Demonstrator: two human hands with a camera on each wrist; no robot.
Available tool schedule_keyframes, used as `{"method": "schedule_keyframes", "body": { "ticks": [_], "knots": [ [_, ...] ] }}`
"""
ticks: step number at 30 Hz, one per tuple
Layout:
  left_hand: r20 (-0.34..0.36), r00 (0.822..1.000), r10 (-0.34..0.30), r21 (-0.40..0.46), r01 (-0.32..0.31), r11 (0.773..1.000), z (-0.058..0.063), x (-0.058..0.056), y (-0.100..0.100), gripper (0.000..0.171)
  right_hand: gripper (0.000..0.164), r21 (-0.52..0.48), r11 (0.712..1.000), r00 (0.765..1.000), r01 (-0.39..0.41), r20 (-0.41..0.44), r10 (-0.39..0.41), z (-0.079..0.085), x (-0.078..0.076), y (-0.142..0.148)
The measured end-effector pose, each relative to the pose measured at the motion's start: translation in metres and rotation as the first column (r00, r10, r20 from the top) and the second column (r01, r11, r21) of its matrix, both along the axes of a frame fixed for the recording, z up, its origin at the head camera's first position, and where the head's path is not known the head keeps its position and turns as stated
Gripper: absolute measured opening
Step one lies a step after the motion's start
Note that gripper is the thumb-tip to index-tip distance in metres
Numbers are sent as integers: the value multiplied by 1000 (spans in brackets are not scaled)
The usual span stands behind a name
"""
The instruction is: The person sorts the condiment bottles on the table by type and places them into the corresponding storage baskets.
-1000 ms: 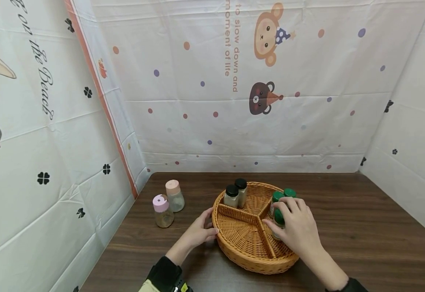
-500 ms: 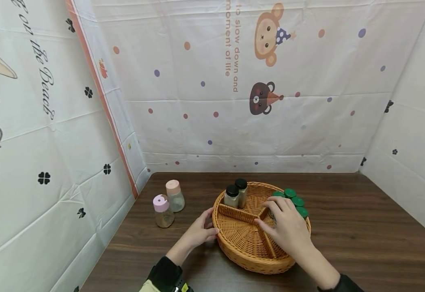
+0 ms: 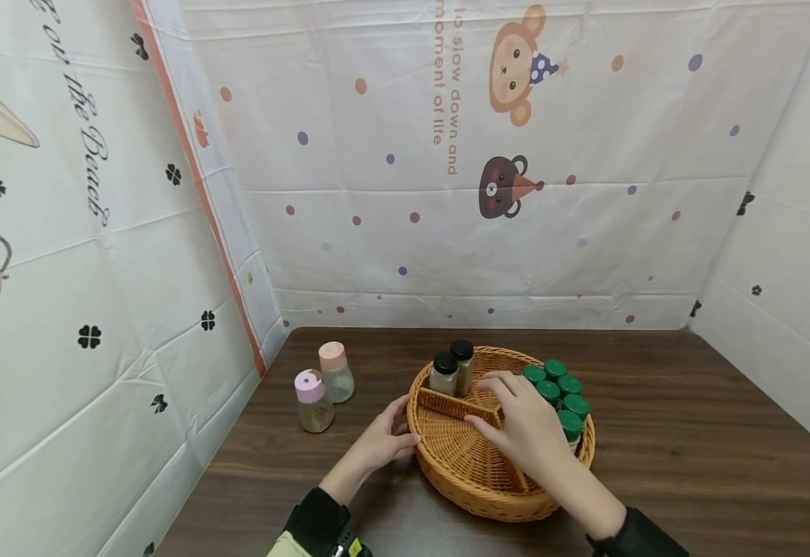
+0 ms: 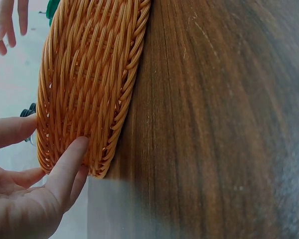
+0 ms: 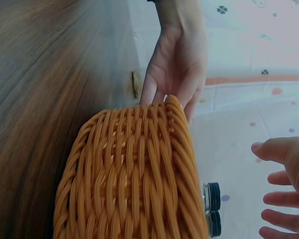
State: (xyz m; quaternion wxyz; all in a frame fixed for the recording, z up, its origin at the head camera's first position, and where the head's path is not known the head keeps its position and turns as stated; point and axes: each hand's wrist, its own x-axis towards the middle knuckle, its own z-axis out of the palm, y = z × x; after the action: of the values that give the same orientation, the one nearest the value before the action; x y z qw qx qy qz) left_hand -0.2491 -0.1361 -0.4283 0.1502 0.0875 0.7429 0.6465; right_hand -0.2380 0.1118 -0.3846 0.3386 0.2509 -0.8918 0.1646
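Note:
A round wicker basket (image 3: pixel 460 495) with dividers stands on the table. My left hand (image 3: pixel 381 439) rests against its left side, fingers and thumb touching the outer wall and rim; the left wrist view shows these fingers (image 4: pixel 65 167) fairly straight. Above the middle of the basket hovers my right hand (image 3: pixel 526 425), fingers loosely bent and apart, with nothing between them. Several green-lidded jars (image 3: pixel 575 404) crowd the right compartment, some partly behind that hand. In the back compartment stand two black-lidded jars (image 3: pixel 444 374). The front-left compartment holds no jar that I can see.
Left of the basket, a lilac-lidded jar (image 3: pixel 314 402) and a pink-lidded jar (image 3: pixel 336 373) stand upright on the dark wood table (image 3: pixel 683 441). White printed cloth (image 3: pixel 377 247) hangs behind the table and along both sides.
My right hand has let go of a green-lidded jar in the right compartment and moved left over the basket's middle, uncovering more green lids. My left hand has stayed at the rim.

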Motion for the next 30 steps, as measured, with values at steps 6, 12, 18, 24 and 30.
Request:
{"method": "schedule_keyframes", "body": {
  "ticks": [6,12,18,24,30],
  "knots": [
    [-20,1000,-13,4,13,1000,-2,0,0,75,45,4,1000,997,-16,69,15,2,-1,-9],
    [-29,1000,-10,-1,10,1000,-2,0,0,75,44,11,999,997,-42,63,42,5,-2,-18],
    [-24,1000,-3,-7,3,1000,-1,0,0,75,43,10,997,996,-79,52,79,8,-3,-27],
    [-18,1000,-4,0,4,1000,-1,0,0,73,41,17,993,993,-113,46,112,13,-4,-39],
    [-27,999,-19,8,19,1000,-2,-1,-2,73,41,9,988,986,-155,59,155,18,-6,-54]
  ]
}}
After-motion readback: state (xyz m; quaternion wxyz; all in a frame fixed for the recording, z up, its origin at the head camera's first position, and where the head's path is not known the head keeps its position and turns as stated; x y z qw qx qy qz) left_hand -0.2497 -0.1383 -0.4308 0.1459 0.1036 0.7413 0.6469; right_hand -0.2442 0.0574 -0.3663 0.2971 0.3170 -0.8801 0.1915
